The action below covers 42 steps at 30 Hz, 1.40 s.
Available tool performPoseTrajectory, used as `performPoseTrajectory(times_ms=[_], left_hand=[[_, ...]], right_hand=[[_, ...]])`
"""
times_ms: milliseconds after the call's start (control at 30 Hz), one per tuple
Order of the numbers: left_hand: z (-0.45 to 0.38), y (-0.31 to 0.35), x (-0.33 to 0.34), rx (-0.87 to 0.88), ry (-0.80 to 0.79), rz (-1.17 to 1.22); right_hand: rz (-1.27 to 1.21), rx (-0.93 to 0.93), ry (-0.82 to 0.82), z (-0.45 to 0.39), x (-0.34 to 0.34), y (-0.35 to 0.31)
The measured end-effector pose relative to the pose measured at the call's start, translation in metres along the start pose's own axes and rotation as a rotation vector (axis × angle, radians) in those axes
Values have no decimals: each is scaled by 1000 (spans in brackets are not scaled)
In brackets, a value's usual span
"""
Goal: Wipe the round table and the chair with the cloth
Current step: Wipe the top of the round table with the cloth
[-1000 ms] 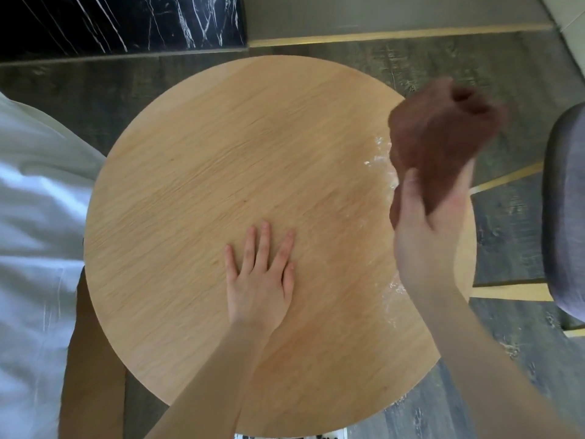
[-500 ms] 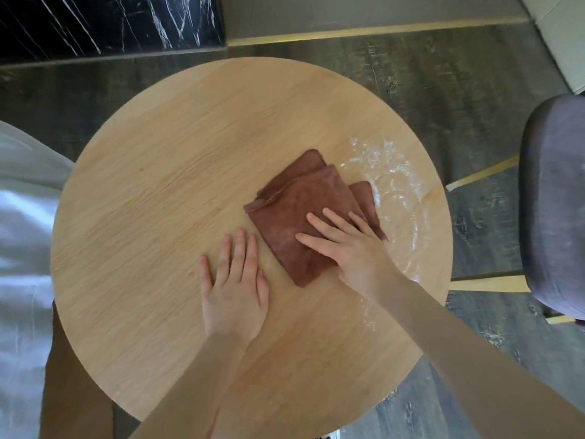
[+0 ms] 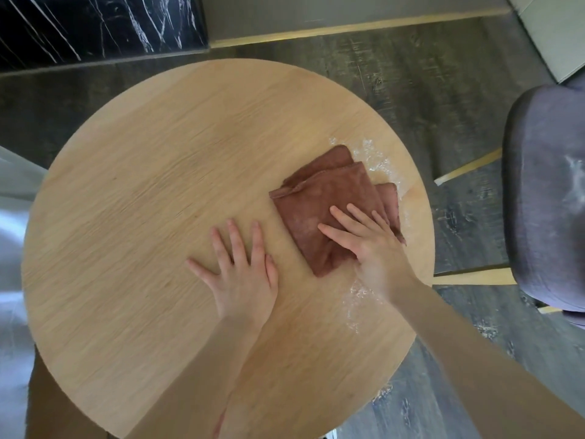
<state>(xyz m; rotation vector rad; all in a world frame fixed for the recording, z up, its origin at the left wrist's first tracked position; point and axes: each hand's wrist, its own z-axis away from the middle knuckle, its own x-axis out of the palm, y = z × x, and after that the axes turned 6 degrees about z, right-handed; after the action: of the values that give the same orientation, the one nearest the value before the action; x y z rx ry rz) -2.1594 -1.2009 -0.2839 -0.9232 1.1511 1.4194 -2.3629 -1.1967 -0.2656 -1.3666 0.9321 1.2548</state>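
A folded brown cloth [image 3: 319, 198] lies flat on the right part of the round wooden table [image 3: 142, 217]. My right hand [image 3: 370, 245] presses down on the cloth's near right corner with the fingers spread. My left hand [image 3: 243, 277] rests flat and empty on the bare wood just left of the cloth. White powdery smears [image 3: 376, 160] show on the table beyond the cloth and also near my right wrist. The grey upholstered chair [image 3: 544, 191] stands off the table's right edge, with a pale smear on its seat.
Dark wood-look floor [image 3: 411, 74] with thin gold strips surrounds the table. A black marble panel [image 3: 95, 23] runs along the far left. White fabric [image 3: 12, 236] lies at the left edge, partly under the table's rim.
My right hand brought the cloth down from the air onto the table, then slid it to the right over the white smears. My left hand stayed flat on the wood.
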Motion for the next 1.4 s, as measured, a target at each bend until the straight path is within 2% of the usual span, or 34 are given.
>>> performPoseTrajectory(times_ms=[67, 167, 300, 367, 433, 500, 533, 600, 700, 767, 867, 967, 1100, 1400], left_hand=[[-2, 4, 0, 43, 3, 1], [-3, 18, 2, 196, -22, -45], [-3, 27, 4, 202, -23, -68], [-2, 26, 2, 190, -43, -71], [-3, 26, -1, 183, -65, -65], [-2, 25, -1, 190, -73, -50], [-2, 24, 0, 194, -73, -40], [-2, 23, 1, 196, -56, -18], [-3, 23, 0, 201, -41, -17], [-2, 21, 1, 204, -38, -15], [-3, 20, 3, 199, -32, 14], [-1, 20, 2, 204, -44, 24], [-2, 20, -1, 196, -70, 25], [-2, 22, -3, 119, -195, 31]], right_hand=[[-23, 75, -8, 6, -7, 15], [-71, 290, -28, 14, -15, 31], [-121, 585, 10, 28, -21, 47], [-205, 724, 104, 30, -25, 51], [-358, 977, 242, 23, -30, 58], [-537, 1210, 412, 10, -45, 60], [-607, 1247, 511, 2, -55, 60], [-650, 1191, 671, -16, -75, 53], [-534, 859, 716, -48, -87, 21], [-433, 560, 628, -67, -74, -1], [-221, 74, 359, -84, -35, -25], [22, -115, 166, -89, -10, -26], [95, -43, 80, -99, -8, -8], [53, 516, -7, -72, -29, 81]])
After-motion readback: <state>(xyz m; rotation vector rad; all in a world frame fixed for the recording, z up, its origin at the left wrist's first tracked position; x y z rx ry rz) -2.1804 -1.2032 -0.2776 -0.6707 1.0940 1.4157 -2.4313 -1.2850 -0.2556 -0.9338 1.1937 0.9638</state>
